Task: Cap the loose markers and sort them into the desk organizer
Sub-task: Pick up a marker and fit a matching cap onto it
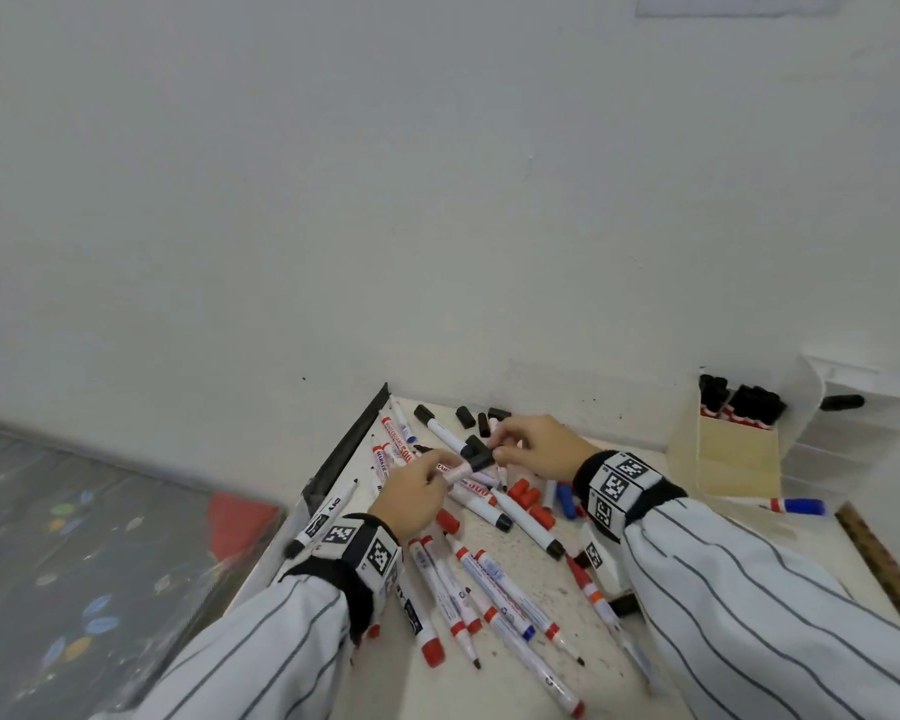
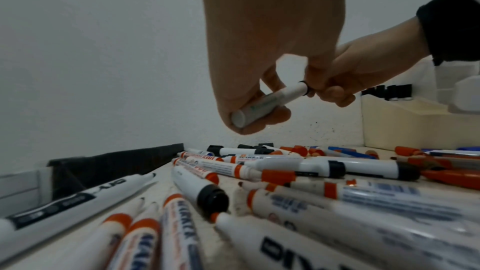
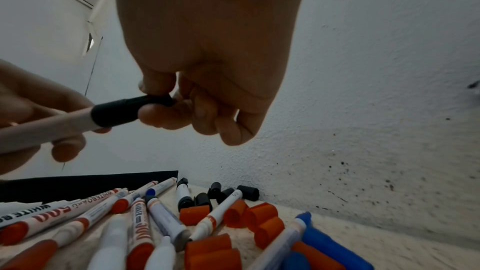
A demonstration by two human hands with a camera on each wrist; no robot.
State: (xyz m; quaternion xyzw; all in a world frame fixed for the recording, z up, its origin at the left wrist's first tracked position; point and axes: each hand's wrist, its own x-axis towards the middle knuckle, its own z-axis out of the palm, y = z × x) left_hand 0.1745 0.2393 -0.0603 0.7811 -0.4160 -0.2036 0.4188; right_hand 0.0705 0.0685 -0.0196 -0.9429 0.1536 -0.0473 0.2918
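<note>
My left hand [image 1: 417, 491] grips the white barrel of a marker [image 2: 270, 102] above the pile. My right hand [image 1: 531, 449] pinches the black cap [image 3: 122, 112] that sits on that marker's end; thumb and fingers curl round it. Both hands meet over the far middle of the desk. Many loose markers [image 1: 484, 584] with red, black and blue ends lie scattered below, with loose red caps [image 1: 528, 498] and black caps [image 1: 468, 415] among them. The desk organizer [image 1: 733, 449] stands at the right against the wall, holding several black-capped markers [image 1: 744, 405].
A blue-capped marker [image 1: 796, 506] lies in front of the organizer. A wooden ruler [image 1: 884, 569] lies along the desk's right side. A black strip [image 1: 349, 444] borders the desk's left edge, with the floor below. The white wall [image 1: 437, 200] rises right behind the desk.
</note>
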